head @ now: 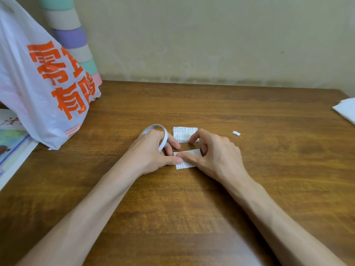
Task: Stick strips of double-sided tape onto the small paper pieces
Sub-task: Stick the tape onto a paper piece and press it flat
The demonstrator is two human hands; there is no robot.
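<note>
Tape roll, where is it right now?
In the head view, the tape roll sits centre table in the left hand, just left of the paper stack.

White bag [38, 93] orange lettering; brown woodgrain table [192, 208].

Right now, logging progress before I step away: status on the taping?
Left hand grips tape roll, thumb on paper piece. Right hand forefinger presses same piece. Paper stack behind, nothing blocking.

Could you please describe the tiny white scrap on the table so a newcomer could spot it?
Start at the wooden table and find the right hand near its middle. Just right of it lies the scrap, alone on bare wood. Unlike the printed paper pieces, it is blank and far smaller.
</note>
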